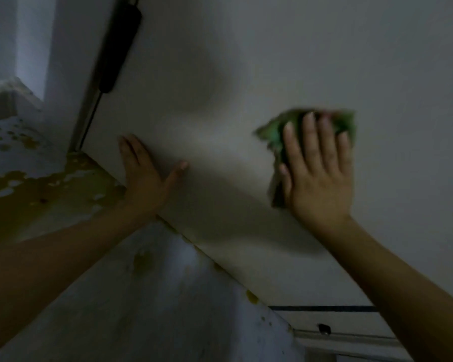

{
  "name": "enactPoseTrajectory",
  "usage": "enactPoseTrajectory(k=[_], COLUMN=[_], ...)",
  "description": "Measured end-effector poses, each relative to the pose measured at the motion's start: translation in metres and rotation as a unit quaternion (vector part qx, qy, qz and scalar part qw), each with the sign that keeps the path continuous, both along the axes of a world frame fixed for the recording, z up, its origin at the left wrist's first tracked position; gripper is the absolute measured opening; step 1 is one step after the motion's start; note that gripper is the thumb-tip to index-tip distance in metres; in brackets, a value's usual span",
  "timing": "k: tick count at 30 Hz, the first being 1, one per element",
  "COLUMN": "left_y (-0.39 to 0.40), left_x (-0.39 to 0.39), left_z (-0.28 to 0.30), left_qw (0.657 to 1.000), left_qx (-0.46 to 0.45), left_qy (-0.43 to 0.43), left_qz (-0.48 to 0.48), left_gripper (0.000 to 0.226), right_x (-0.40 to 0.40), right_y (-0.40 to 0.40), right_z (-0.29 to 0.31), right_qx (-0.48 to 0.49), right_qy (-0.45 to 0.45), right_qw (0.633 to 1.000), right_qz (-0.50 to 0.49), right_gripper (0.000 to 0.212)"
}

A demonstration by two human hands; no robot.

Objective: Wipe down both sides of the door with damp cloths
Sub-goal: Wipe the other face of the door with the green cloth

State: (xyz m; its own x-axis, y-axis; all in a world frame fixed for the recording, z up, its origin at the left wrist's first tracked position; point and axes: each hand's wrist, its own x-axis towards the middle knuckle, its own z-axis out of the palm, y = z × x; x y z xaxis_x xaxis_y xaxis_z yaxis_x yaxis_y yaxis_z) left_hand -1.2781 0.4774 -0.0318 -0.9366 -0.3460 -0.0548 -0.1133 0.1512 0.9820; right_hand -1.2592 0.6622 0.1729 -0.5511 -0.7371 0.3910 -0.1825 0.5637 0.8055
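A pale door (246, 61) fills most of the dim, tilted head view. My right hand (318, 173) lies flat on its face and presses a green cloth (277, 137) against it; the cloth shows above and to the left of my fingers and is motion-blurred. My left hand (144, 173) rests on the door near its edge, fingers apart, thumb out to the right, holding nothing.
A dark door closer (120, 48) with a metal arm runs along the door's edge at upper left. Beyond the edge, a wall or ceiling surface (50, 189) has peeling yellow-brown paint patches. A dark line and a frame (324, 330) show at lower right.
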Motion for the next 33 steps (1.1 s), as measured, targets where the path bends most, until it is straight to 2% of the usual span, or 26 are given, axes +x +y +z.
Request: enactPoseTrajectory(k=[2,4,7,10,12,13,15,17,18,21,23,25,28,31,33], left_y=[0.001,0.002,0.003,0.004,0.004,0.004,0.007,0.009,0.010,0.004,-0.002,-0.005,-0.003,0.003,0.004], left_x=[0.000,-0.001,-0.001,-0.001,-0.002,-0.002,0.001,0.004,0.005,0.004,0.003,0.005,0.009,0.014,0.014], left_z=[-0.002,-0.004,-0.007,-0.006,-0.005,-0.004,-0.002,0.000,0.000,-0.004,-0.011,-0.022,-0.035,-0.037,-0.036], left_qw=[1.000,1.000,1.000,0.999,1.000,1.000,0.999,0.999,0.999,0.998,0.997,0.996,0.996,0.998,0.999], left_qx=[0.011,0.014,0.008,0.002,0.009,0.015,0.026,0.041,0.041,0.023,0.002,-0.019,-0.031,-0.014,0.006], left_qy=[0.005,0.013,0.019,0.024,0.018,0.015,0.002,-0.005,0.000,0.035,0.046,0.053,0.051,0.046,0.047], left_qz=[0.005,0.014,0.017,0.024,0.022,0.021,0.021,0.022,0.026,0.054,0.068,0.069,0.065,0.036,0.023], left_gripper=[0.119,0.119,0.116,0.112,0.110,0.109,0.106,0.101,0.096,0.076,0.069,0.066,0.063,0.067,0.071], right_x=[-0.016,-0.032,-0.028,0.007,0.030,0.038,0.045,0.042,0.036,0.003,-0.021,-0.037,-0.038,-0.020,-0.007], right_y=[-0.020,-0.042,-0.042,-0.002,0.033,0.045,0.063,0.068,0.058,0.004,-0.035,-0.064,-0.073,-0.044,-0.013], right_z=[0.003,-0.014,-0.069,-0.116,-0.121,-0.114,-0.089,-0.063,-0.049,-0.030,-0.038,-0.062,-0.115,-0.165,-0.176], right_qx=[-0.039,-0.035,0.109,0.275,0.307,0.306,0.259,0.156,0.102,-0.009,0.004,0.074,0.225,0.348,0.345], right_qy=[0.044,0.033,-0.093,-0.216,-0.261,-0.264,-0.227,-0.175,-0.131,-0.009,0.015,-0.029,-0.157,-0.345,-0.430], right_qw=[0.998,0.999,0.987,0.936,0.911,0.910,0.934,0.970,0.985,1.000,0.999,0.995,0.961,0.869,0.822], right_qz=[-0.005,0.019,0.065,-0.029,-0.085,-0.095,-0.093,-0.065,-0.048,0.004,0.033,0.057,0.038,-0.065,-0.144], right_gripper=[0.057,0.057,0.059,0.066,0.072,0.069,0.065,0.079,0.078,0.058,0.053,0.051,0.056,0.060,0.061])
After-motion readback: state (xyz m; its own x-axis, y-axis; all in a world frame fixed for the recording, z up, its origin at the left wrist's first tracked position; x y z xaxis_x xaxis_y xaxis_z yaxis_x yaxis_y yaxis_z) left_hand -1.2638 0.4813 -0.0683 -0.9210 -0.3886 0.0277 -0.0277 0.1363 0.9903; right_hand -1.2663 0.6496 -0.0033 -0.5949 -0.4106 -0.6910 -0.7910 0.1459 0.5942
